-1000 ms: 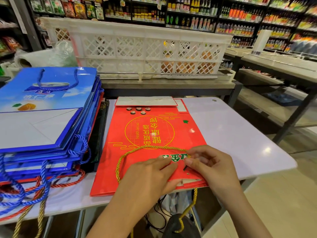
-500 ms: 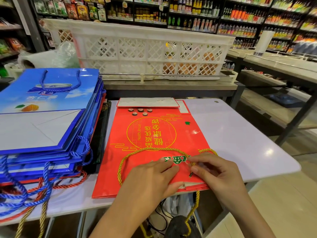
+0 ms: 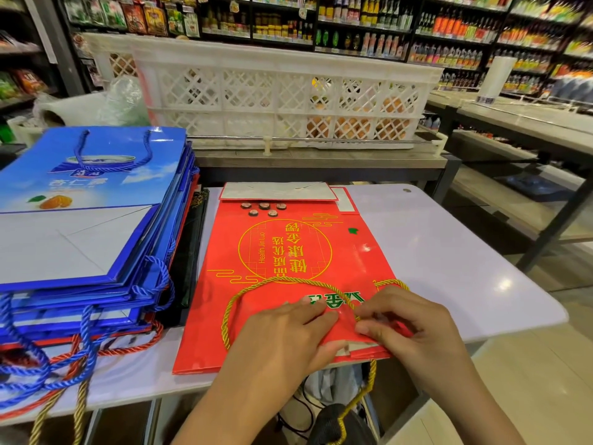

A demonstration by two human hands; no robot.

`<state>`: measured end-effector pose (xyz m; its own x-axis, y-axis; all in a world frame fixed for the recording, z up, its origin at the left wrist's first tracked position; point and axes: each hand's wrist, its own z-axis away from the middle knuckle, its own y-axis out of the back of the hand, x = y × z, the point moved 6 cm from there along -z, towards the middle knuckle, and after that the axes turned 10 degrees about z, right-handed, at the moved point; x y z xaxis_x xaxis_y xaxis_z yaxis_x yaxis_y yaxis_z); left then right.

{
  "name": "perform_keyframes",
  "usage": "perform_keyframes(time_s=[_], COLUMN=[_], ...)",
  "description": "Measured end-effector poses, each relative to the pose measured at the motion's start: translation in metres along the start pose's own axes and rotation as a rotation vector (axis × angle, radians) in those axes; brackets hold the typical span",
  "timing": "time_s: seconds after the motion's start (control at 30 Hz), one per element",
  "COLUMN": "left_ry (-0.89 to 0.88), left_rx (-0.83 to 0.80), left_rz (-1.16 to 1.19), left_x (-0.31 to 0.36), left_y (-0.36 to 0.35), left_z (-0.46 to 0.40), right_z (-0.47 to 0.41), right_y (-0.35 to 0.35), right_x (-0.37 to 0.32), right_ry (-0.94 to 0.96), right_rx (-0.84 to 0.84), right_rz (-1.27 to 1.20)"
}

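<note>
Head view: the red bag [image 3: 288, 248] lies flat on the white surface [image 3: 449, 258], its mouth edge under both hands. The left hand [image 3: 282, 342] presses on it with straight fingers, holding nothing. Just right of it, the right hand [image 3: 414, 329] has a narrow grip, pinching the gold cord [image 3: 231, 303] near the bag's edge. One loop of the cord curves out beyond the left hand. A second, smaller loop now shows beyond the right grip, which was not there a second ago, so the cord looks to be feeding through. A stack of blue bags [image 3: 80, 220] sits well left.
</note>
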<state>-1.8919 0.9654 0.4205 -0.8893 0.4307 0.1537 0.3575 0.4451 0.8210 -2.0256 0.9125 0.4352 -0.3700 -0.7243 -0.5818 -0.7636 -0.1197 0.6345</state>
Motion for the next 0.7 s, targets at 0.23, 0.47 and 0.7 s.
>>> perform_keyframes(time_s=[0.23,0.47,0.7], left_ry=[-0.004,0.027,-0.047], left_rx=[0.075,0.018,0.023], left_rz=[0.037,0.064,0.212], left_x=[-0.001,0.001,0.012], left_y=[0.003,0.005,0.016], left_z=[0.001,0.0,-0.003], right_z=[0.009,0.012,0.015], right_y=[0.009,0.006,0.009], right_x=[0.0,0.0,-0.002], right_ry=[0.03,0.03,-0.01], right_rx=[0.033,0.002,0.108], right_rz=[0.064,0.077,0.002])
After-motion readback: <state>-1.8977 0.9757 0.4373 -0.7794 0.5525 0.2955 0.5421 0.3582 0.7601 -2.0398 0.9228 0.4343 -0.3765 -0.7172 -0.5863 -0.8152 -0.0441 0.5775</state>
